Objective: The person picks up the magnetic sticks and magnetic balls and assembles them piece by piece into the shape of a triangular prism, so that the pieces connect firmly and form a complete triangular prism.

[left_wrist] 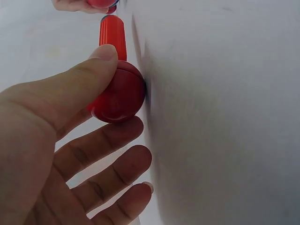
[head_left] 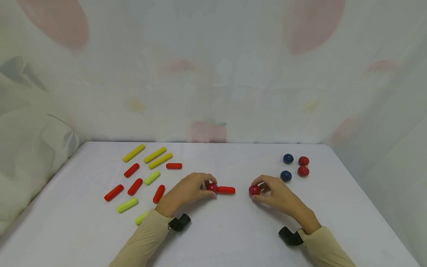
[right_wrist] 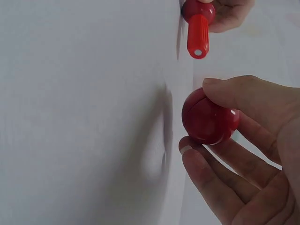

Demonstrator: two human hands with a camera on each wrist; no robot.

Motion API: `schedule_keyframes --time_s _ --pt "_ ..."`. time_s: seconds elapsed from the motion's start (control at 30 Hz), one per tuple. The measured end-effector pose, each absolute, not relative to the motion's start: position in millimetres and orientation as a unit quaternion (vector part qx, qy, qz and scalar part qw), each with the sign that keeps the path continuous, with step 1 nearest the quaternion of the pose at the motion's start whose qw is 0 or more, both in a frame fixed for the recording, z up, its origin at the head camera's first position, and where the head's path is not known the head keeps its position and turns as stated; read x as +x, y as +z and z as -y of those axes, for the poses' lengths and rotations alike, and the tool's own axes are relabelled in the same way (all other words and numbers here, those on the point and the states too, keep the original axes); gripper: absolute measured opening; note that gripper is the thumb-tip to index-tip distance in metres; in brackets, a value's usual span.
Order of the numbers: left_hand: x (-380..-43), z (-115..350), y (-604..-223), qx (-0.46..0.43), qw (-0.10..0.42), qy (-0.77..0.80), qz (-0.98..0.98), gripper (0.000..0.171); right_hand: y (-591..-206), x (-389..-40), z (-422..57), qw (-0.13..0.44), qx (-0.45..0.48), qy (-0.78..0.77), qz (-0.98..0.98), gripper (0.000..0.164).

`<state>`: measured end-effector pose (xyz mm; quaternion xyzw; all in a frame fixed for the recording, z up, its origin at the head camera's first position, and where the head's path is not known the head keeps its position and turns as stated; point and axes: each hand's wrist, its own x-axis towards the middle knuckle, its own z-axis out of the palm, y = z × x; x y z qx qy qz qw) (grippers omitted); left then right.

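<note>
My left hand (head_left: 191, 191) pinches a dark red ball (left_wrist: 121, 93) between thumb and fingers, low over the white table. A short red rod (head_left: 226, 190) is joined to that ball and points toward the right hand; a pale round spot shows on its free end in the right wrist view. My right hand (head_left: 278, 194) pinches a second red ball (right_wrist: 208, 117) with thumb and fingertips. A gap separates this ball from the rod's free end. Part of each ball is covered by the fingers.
Several short red rods (head_left: 114, 193), yellow-green rods (head_left: 127, 205) and longer yellow rods (head_left: 160, 161) lie scattered on the left of the table (head_left: 217, 237). Two blue balls (head_left: 288, 158) and two red balls (head_left: 303, 171) sit at the back right. A patterned cloth (head_left: 213, 92) hangs behind.
</note>
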<state>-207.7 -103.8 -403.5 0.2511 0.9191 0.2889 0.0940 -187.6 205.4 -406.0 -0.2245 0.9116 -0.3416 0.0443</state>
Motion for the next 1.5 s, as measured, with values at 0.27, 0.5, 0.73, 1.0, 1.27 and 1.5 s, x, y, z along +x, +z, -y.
schedule_keyframes --time_s 0.27,0.5,0.73,1.0,1.27,1.5 --pt "-206 101 -402 0.252 0.097 0.286 -0.919 0.033 -407 -183 -195 0.05 -0.236 -0.356 -0.903 0.029" --pt "-205 99 -403 0.252 0.098 0.284 -0.92 0.031 -404 -180 -188 0.046 -0.246 -0.354 -0.901 0.029" --pt "-205 97 -403 0.266 0.099 0.278 -0.918 0.031 -405 -178 -185 0.042 -0.249 -0.353 -0.901 0.03" --pt "-203 96 -403 0.271 0.108 0.282 -0.914 0.032 -410 -177 -179 0.051 -0.243 -0.36 -0.899 0.03" --pt "-203 100 -401 0.244 0.123 0.284 -0.919 0.037 -412 -176 -177 0.057 -0.242 -0.347 -0.904 0.029" --pt "-208 109 -395 0.217 0.109 0.292 -0.925 0.031 -413 -177 -177 0.058 -0.239 -0.347 -0.905 0.028"
